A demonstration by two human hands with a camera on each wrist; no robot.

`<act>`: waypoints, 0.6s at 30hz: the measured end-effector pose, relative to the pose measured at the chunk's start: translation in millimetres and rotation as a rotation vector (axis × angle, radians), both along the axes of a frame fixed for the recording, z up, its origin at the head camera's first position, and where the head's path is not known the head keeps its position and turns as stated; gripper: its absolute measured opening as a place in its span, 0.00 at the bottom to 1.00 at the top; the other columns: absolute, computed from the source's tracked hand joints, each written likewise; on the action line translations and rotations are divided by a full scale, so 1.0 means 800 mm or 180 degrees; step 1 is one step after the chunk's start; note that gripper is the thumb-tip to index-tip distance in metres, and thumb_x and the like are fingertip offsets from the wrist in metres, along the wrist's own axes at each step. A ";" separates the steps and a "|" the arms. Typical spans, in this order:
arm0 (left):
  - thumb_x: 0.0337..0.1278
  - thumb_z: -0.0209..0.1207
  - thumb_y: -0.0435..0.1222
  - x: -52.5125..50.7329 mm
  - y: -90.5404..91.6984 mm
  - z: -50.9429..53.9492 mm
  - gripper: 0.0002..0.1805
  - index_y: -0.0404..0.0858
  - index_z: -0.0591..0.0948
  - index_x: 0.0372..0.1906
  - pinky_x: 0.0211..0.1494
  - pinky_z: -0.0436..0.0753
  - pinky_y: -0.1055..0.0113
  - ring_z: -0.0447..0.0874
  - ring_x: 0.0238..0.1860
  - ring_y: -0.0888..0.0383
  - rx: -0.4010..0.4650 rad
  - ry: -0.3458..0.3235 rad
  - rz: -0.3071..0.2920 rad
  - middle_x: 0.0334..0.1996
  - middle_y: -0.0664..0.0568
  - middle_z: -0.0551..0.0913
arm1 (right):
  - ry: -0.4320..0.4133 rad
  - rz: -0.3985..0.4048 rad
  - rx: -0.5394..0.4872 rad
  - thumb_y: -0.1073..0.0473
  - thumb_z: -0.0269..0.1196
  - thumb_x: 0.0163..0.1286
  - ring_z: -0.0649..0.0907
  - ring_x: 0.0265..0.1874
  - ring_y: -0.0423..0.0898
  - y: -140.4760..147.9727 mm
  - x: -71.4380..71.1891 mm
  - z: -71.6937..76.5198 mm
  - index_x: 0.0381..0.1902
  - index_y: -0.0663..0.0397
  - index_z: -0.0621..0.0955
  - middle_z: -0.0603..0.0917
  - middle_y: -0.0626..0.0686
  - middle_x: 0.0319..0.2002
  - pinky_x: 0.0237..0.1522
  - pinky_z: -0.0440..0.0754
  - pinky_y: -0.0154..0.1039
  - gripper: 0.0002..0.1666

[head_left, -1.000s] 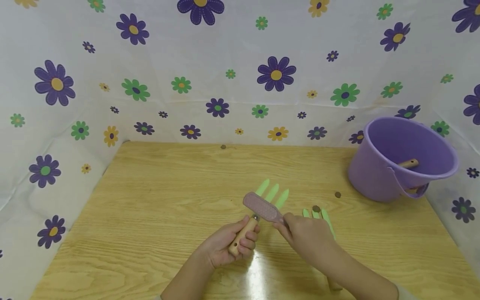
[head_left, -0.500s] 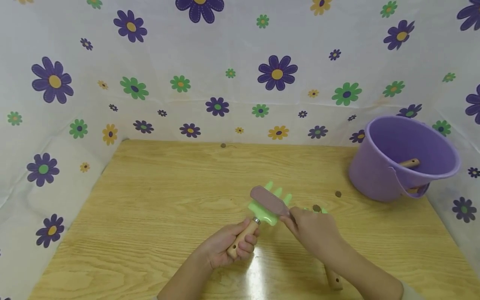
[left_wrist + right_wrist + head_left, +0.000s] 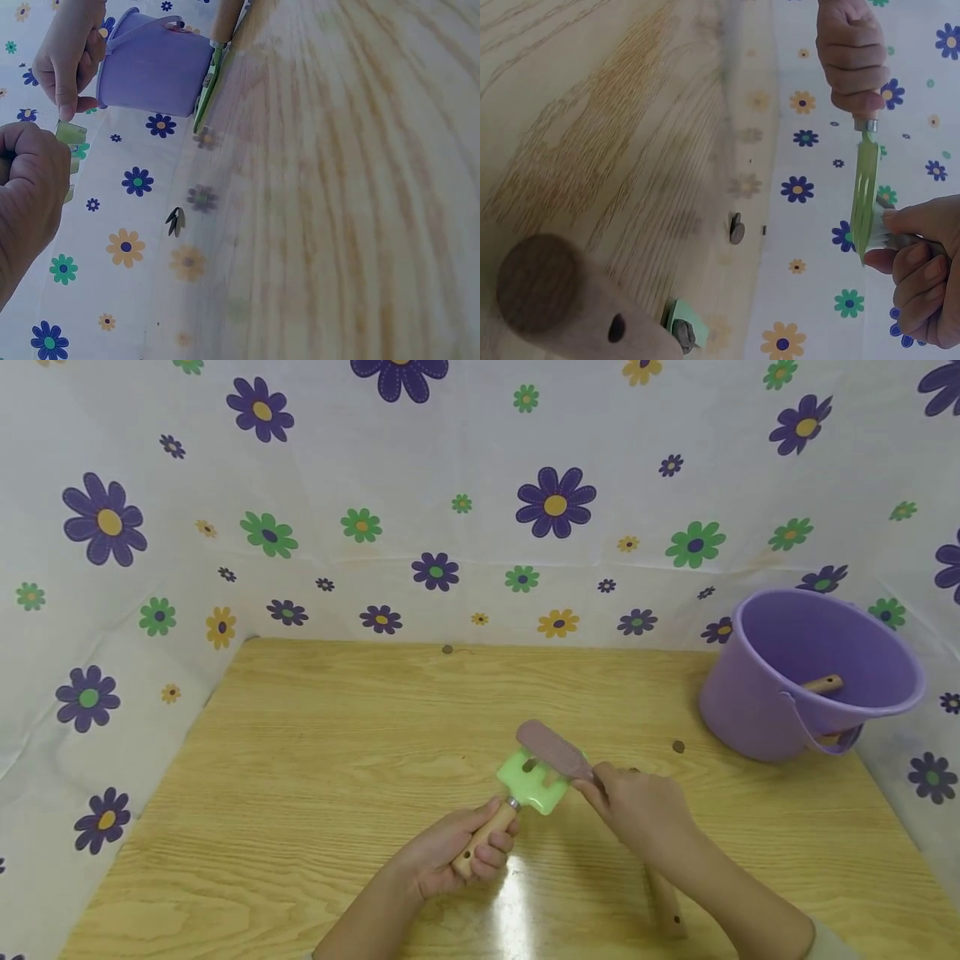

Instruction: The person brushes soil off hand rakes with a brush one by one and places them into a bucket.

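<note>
In the head view my left hand (image 3: 461, 852) grips the wooden handle of a hand fork with a light green head (image 3: 540, 795), held above the table with its tines pointing away. My right hand (image 3: 645, 814) holds a mauve flat-headed brush (image 3: 551, 747) by its handle, the head lying across the tines and hiding most of them. Pale bristles seem to meet the green fork (image 3: 866, 187) in the right wrist view. Under my right forearm a second green fork lies on the table; its wooden handle (image 3: 663, 902) shows, its head is hidden there.
A purple bucket (image 3: 757, 693) stands at the back right, a wooden-handled tool (image 3: 823, 683) inside. Small brown clumps lie on the table, one near the bucket (image 3: 678, 747) and one at the back edge (image 3: 447, 649). A flowered cloth (image 3: 337, 460) walls the back and sides.
The brush has moved up and to the right along the fork's tines, uncovering the base of the green head. My left hand stays nearly in place, the fork turning slightly.
</note>
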State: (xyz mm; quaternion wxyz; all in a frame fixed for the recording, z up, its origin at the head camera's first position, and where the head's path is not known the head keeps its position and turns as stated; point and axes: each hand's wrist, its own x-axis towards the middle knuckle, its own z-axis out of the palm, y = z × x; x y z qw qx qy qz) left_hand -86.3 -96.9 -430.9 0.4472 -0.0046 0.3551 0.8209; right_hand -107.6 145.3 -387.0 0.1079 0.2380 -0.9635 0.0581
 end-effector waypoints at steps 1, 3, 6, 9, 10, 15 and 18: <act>0.75 0.35 0.46 0.000 0.000 0.000 0.18 0.36 0.68 0.40 0.19 0.68 0.86 0.68 0.18 0.73 -0.0009 -0.0002 0.0000 0.23 0.60 0.71 | -0.0002 -0.0006 -0.0006 0.49 0.63 0.64 0.62 0.08 0.37 0.001 -0.001 -0.001 0.19 0.54 0.73 0.65 0.44 0.09 0.08 0.57 0.28 0.20; 0.75 0.35 0.46 0.001 0.000 -0.001 0.18 0.35 0.68 0.41 0.19 0.67 0.86 0.68 0.18 0.74 -0.0023 0.0004 -0.0005 0.23 0.60 0.71 | -0.0015 -0.0025 -0.0042 0.49 0.63 0.64 0.62 0.08 0.37 0.003 -0.002 -0.002 0.20 0.55 0.73 0.64 0.44 0.09 0.08 0.57 0.28 0.20; 0.75 0.36 0.46 0.001 -0.002 -0.003 0.19 0.35 0.68 0.41 0.19 0.68 0.86 0.68 0.18 0.73 -0.0033 0.0031 -0.0010 0.23 0.60 0.71 | 0.0006 -0.0047 -0.0102 0.50 0.64 0.64 0.61 0.08 0.37 0.005 -0.004 -0.003 0.21 0.56 0.74 0.64 0.44 0.09 0.08 0.57 0.28 0.19; 0.75 0.35 0.46 0.001 -0.004 -0.004 0.19 0.35 0.68 0.41 0.19 0.68 0.86 0.69 0.18 0.74 -0.0051 0.0056 -0.0014 0.23 0.60 0.71 | 0.0061 -0.0035 -0.0116 0.50 0.64 0.64 0.61 0.08 0.37 0.008 -0.006 -0.005 0.21 0.56 0.74 0.64 0.45 0.09 0.08 0.56 0.28 0.19; 0.75 0.35 0.46 0.002 -0.004 -0.004 0.19 0.35 0.68 0.41 0.19 0.68 0.86 0.68 0.18 0.74 -0.0056 0.0054 -0.0017 0.23 0.60 0.71 | 0.0075 -0.0030 -0.0123 0.51 0.64 0.64 0.61 0.08 0.37 0.009 -0.006 -0.005 0.21 0.56 0.74 0.65 0.45 0.09 0.08 0.56 0.28 0.19; 0.76 0.34 0.45 0.002 -0.004 -0.003 0.19 0.35 0.68 0.41 0.19 0.66 0.86 0.67 0.17 0.74 -0.0087 0.0017 -0.0007 0.22 0.61 0.71 | 0.0015 -0.0097 -0.0107 0.50 0.63 0.64 0.60 0.08 0.37 0.012 -0.011 -0.010 0.20 0.55 0.73 0.63 0.44 0.09 0.08 0.54 0.28 0.20; 0.76 0.33 0.45 0.003 -0.005 -0.004 0.19 0.35 0.68 0.40 0.18 0.66 0.86 0.67 0.17 0.74 -0.0084 -0.0004 0.0021 0.21 0.61 0.71 | -0.0087 -0.0155 -0.0140 0.50 0.62 0.66 0.60 0.08 0.37 0.013 -0.014 -0.013 0.21 0.55 0.73 0.63 0.44 0.09 0.08 0.54 0.27 0.19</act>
